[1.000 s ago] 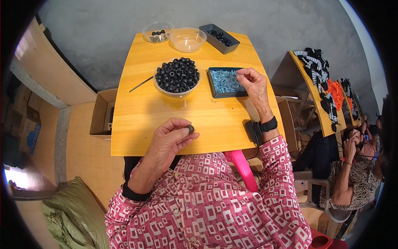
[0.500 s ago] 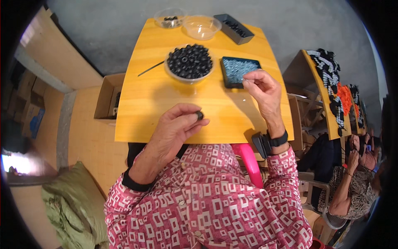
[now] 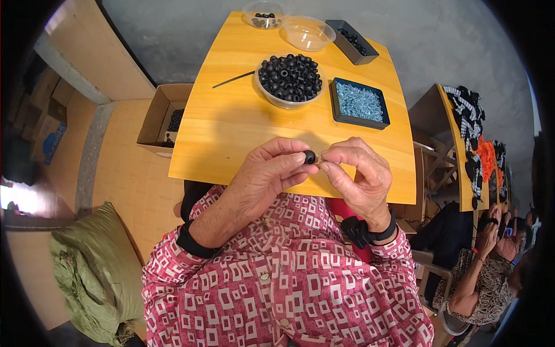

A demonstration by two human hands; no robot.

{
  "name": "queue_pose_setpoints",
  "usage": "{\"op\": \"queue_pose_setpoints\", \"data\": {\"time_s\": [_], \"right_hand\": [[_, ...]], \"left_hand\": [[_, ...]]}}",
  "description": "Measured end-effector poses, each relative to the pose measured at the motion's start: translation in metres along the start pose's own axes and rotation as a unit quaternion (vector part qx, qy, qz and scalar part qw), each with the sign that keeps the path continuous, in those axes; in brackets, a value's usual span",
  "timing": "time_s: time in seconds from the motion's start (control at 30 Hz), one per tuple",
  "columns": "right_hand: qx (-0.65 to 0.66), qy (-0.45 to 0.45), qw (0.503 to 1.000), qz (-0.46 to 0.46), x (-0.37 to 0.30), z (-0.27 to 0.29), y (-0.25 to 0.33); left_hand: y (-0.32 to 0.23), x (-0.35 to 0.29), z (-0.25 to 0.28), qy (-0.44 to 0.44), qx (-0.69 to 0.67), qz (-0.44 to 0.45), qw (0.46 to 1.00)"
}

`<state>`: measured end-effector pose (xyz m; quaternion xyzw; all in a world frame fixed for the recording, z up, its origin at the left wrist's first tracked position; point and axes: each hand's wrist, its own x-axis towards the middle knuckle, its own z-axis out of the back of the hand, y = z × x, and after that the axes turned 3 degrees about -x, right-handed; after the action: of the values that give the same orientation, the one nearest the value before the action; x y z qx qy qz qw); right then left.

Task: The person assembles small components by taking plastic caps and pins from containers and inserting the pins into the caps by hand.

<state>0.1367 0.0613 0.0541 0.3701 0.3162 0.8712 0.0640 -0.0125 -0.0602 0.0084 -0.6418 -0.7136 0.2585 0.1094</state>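
Between the thumb and fingers of my left hand (image 3: 269, 168) is a round black bead (image 3: 310, 157) with a hole in it. Close beside it, my right hand (image 3: 361, 173) pinches a tiny clear piece (image 3: 321, 159), its tip almost at the bead; whether they touch I cannot tell. Beyond my hands stands a clear bowl (image 3: 287, 104) heaped with black beads (image 3: 289, 75). To its right lies a dark tray (image 3: 361, 120) full of small, pale blue, shiny pieces (image 3: 357, 99).
A thin black stick (image 3: 233, 79) lies left of the bowl. Along the back are two clear bowls (image 3: 309, 34) (image 3: 265, 8) and a grey box (image 3: 364, 56) with black pieces. A cardboard box (image 3: 153, 118) is left of the table (image 3: 202, 156). Another person (image 3: 477, 283) sits at right.
My right hand has come from the tray down and left to the bead, bringing a tiny piece. The left hand has shifted slightly right, and the whole view has moved a little.
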Motion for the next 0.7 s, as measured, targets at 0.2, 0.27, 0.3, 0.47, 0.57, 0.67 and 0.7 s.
{"op": "queue_pose_setpoints", "data": {"time_s": [0.2, 0.27, 0.3, 0.47, 0.57, 0.67, 0.7], "right_hand": [[-0.036, 0.009, 0.999, 0.039, -0.001, -0.008, -0.003], [-0.042, 0.006, 0.998, 0.037, -0.001, -0.009, -0.003], [-0.047, 0.002, 0.998, 0.033, -0.002, -0.009, -0.003], [-0.057, -0.016, 0.998, 0.035, -0.004, -0.011, -0.003], [-0.072, -0.010, 0.996, 0.055, -0.006, -0.010, -0.005], [-0.106, -0.012, 0.989, 0.100, -0.010, -0.011, -0.009], [-0.127, -0.017, 0.983, 0.130, -0.010, -0.012, -0.009]], "left_hand": [[0.003, -0.002, -0.003, -0.021, 0.002, 0.006, 1.000], [0.002, -0.002, -0.004, -0.026, 0.015, 0.007, 1.000], [0.001, -0.002, -0.005, -0.029, 0.024, 0.009, 0.999], [0.002, -0.003, -0.008, -0.038, 0.035, 0.007, 0.999], [0.002, -0.004, -0.005, -0.041, 0.038, 0.013, 0.998], [0.002, -0.003, -0.003, -0.033, 0.022, 0.018, 0.999], [0.003, -0.003, -0.004, -0.044, 0.027, 0.022, 0.998]]}}
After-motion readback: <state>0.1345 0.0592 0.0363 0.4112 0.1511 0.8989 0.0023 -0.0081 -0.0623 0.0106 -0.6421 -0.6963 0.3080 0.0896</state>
